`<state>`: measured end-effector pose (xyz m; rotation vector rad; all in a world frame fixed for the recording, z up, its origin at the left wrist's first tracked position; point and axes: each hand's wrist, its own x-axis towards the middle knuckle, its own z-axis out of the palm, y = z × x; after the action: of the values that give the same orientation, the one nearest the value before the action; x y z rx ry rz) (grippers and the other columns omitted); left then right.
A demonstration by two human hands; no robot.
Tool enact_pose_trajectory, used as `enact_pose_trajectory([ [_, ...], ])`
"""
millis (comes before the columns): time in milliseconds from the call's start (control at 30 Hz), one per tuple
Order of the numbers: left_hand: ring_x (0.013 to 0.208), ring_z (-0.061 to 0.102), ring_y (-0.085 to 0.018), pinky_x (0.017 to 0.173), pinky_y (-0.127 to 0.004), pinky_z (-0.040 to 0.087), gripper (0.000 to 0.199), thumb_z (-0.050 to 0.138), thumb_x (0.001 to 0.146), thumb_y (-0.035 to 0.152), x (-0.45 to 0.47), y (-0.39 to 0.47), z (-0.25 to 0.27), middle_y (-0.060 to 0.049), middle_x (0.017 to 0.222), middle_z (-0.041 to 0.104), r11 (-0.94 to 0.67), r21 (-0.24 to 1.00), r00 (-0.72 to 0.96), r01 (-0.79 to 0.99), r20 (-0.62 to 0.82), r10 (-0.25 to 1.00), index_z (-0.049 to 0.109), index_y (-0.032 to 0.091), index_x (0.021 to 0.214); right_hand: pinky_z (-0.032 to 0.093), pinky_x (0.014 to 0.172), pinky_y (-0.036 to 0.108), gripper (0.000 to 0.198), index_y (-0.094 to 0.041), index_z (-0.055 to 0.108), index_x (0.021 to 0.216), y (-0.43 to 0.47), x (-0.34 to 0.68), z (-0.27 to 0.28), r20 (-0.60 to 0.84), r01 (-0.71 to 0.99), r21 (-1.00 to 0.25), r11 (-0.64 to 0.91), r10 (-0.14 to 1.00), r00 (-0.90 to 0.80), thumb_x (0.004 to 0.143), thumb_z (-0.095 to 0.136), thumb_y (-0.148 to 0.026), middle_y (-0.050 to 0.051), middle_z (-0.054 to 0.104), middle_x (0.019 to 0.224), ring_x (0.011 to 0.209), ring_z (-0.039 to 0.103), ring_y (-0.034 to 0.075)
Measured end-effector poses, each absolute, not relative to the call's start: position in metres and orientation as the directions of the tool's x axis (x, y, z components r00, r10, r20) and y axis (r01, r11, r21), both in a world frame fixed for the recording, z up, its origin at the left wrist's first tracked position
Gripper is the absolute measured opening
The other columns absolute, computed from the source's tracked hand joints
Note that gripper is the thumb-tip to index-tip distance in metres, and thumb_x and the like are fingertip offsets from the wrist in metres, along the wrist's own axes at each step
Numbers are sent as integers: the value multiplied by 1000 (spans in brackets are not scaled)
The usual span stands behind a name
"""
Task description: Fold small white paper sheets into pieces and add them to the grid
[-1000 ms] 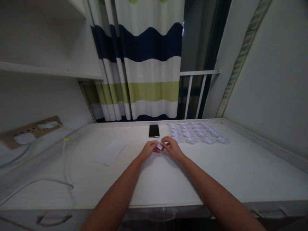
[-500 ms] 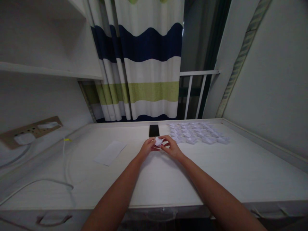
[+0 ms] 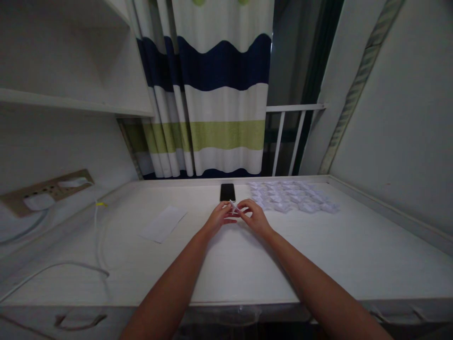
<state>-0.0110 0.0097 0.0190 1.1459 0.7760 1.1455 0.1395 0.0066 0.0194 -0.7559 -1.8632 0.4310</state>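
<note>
Between my two hands, a small piece of folded white paper is held up just above the desk, seen nearly edge-on. My left hand has its fingers closed on the left side of the paper. From the other side my right hand pinches it between thumb and fingers. A black phone lies right behind my hands. To the right of the phone, several folded white paper pieces lie in rows. The fine folds of the held piece are too small to make out.
A flat white sheet of paper lies left of my hands on the white desk. White cables run along the left side from a power strip. Behind the desk hangs a striped curtain beside a white railing.
The folded paper has turned in my fingers from showing a broad face to a thin edge. Both hands stay in nearly the same place, and the camera view shifts slightly.
</note>
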Motion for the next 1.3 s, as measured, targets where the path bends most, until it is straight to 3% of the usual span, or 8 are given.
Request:
enact_pose_trajectory([
  [167,62,59,-12,60,-28,47,28,63,64,36,-12,9,20,-2,74,59,-31,964,203,-264,87,975,49,17,79,47,64,26,11,-19,52,83,4,142,21,725,442,-459,770,613,-314,74,48,-16,4,54,83,77,52,14],
  [300,65,58,-13,61,-27,47,26,64,62,33,-12,8,21,-4,75,60,-22,971,252,-237,84,964,55,14,78,44,76,31,12,-18,52,85,2,142,23,746,518,-334,787,557,-365,74,48,-15,6,55,90,86,51,17],
  [533,63,60,-16,60,-31,48,21,53,68,29,-10,11,19,-7,74,63,28,960,255,-277,46,966,59,11,78,42,74,32,11,-20,53,83,0,140,26,711,578,-253,776,554,-433,73,50,-15,6,57,84,85,50,19],
  [1000,53,58,-14,55,-29,49,19,59,65,30,-10,14,13,-3,59,59,4,984,242,-176,40,970,55,11,66,42,71,31,11,-18,58,79,4,140,21,697,561,-231,795,537,-475,75,54,-28,7,57,82,80,49,18],
  [1300,52,57,-13,52,-26,48,24,62,63,34,-10,15,10,-3,59,59,-42,995,275,-95,67,959,58,11,66,41,70,31,9,-18,60,77,3,142,21,655,580,-254,774,579,-486,76,53,-24,6,56,78,78,49,18],
])
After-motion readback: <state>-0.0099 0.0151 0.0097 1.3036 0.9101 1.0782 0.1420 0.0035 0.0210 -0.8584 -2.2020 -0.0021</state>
